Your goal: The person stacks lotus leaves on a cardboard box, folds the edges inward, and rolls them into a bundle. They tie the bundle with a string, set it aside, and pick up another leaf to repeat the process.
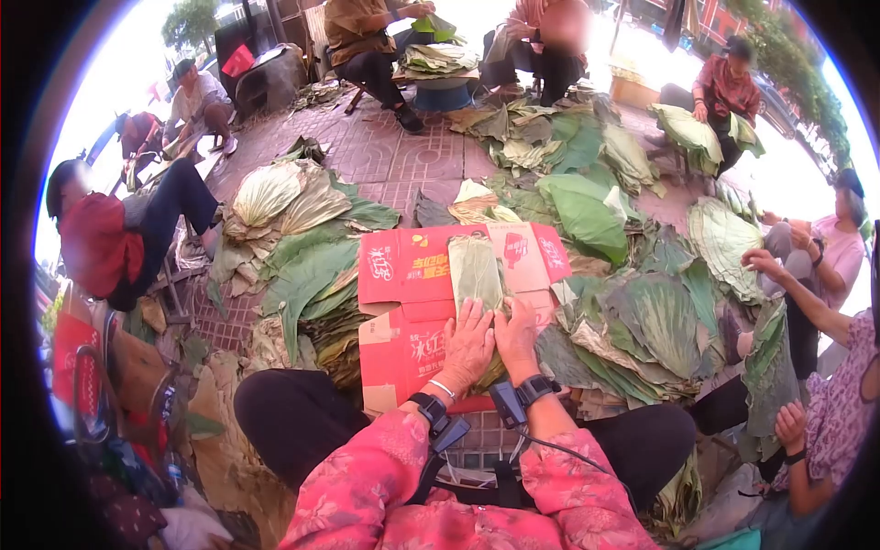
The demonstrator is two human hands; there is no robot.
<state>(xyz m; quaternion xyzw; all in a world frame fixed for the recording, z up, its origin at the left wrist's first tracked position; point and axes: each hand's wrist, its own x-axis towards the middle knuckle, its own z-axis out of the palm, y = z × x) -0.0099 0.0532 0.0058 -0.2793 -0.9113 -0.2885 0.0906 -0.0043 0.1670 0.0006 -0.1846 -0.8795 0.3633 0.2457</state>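
Note:
A flattened red cardboard box (403, 335) lies in front of the person's crossed legs. On it rests a long folded, dried green leaf (475, 268). My left hand (469, 344) lies flat on the lower part of the leaf, fingers stretched forward. Beside it, my right hand (516, 335) touches the leaf's right edge, its fingers bent and close together; whether it pinches the leaf is hard to make out. Both wrists carry dark straps with small devices.
Piles of large leaves lie left (316, 266) and right (642, 321) of the cardboard, with more leaves (587, 215) beyond. Several people sit around on low seats, some holding leaves. At the right, a co-worker's hand (790, 427) holds a hanging leaf. Bags stand at the far left.

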